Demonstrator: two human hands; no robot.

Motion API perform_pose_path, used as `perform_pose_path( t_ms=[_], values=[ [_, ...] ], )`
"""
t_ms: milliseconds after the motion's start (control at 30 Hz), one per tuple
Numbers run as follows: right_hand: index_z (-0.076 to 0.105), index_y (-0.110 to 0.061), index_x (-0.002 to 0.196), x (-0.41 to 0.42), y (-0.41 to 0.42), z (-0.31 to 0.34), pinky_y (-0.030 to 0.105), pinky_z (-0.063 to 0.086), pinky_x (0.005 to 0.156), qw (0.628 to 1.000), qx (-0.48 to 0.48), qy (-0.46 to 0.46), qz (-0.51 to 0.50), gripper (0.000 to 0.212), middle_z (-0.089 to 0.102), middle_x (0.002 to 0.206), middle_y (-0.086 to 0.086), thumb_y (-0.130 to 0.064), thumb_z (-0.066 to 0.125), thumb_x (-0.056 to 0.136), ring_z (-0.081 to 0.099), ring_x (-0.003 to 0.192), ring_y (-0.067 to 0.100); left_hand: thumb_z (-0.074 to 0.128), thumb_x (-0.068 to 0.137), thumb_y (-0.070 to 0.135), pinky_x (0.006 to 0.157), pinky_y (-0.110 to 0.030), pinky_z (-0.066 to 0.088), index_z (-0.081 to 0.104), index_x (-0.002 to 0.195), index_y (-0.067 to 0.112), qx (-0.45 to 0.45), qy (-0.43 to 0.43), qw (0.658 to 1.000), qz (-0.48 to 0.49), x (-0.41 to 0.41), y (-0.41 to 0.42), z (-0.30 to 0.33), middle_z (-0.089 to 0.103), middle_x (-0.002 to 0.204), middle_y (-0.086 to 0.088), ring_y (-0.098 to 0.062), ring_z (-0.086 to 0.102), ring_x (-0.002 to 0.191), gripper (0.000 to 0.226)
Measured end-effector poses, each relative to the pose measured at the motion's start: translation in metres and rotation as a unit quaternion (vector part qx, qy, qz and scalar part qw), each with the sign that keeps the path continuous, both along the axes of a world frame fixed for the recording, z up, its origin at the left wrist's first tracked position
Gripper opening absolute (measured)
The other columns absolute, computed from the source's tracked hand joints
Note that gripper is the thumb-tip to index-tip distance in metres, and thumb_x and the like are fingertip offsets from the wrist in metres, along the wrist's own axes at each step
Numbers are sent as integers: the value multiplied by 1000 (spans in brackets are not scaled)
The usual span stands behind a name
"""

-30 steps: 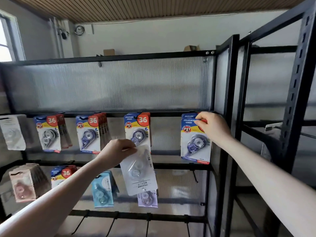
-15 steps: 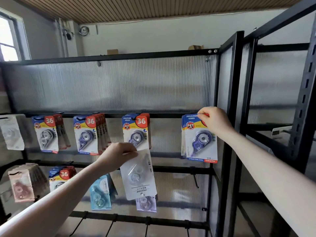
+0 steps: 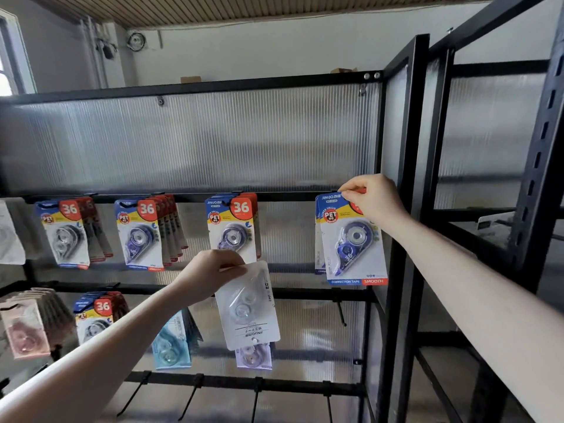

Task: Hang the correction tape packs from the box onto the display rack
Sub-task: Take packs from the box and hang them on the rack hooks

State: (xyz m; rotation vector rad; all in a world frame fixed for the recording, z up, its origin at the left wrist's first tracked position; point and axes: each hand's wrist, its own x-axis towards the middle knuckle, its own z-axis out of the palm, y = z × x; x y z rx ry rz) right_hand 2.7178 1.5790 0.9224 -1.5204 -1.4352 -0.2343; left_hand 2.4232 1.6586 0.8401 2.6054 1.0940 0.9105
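Fingers of the right hand (image 3: 374,200) pinch the top edge of a blue correction tape pack (image 3: 351,239) up at the rightmost hook of the display rack's upper rail (image 3: 290,195); the pack tilts slightly, with another card just behind it. Lower down, the left hand (image 3: 210,274) grips a white correction tape pack (image 3: 247,306) by one end, printed label upside down, in front of the middle rail (image 3: 305,293). Three bunches of "36" packs (image 3: 232,227) hang along the upper rail to the left, with pink, blue and purple packs below
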Motion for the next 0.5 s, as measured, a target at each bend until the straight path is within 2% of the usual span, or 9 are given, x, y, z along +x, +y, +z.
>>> perform_pose_path(
  t_ms=[133,300,500],
  values=[
    [73,-9,90,-2,2,-1,41,52,83,1000,15,20,-6,10,68,86,-1,-15,66,85,64,89,18,64,86,22,64,-15,42,70,85,19,-4,7,1000,0,2,2,-4,63,74,16,3,55,68,7],
    [72,-9,96,-1,4,4,41,50,88,999,-26,25,1,14,68,95,3,-13,61,89,61,98,20,65,86,23,70,-25,46,70,86,19,-14,10,1000,0,2,3,-8,64,76,15,-1,57,70,7],
    [70,-5,101,-4,4,0,29,46,82,1000,-12,-25,8,18,69,102,7,-8,56,91,60,98,18,65,86,21,73,-25,47,68,84,25,-23,10,1000,-2,2,1,-11,60,75,24,-1,58,72,5]
  ],
)
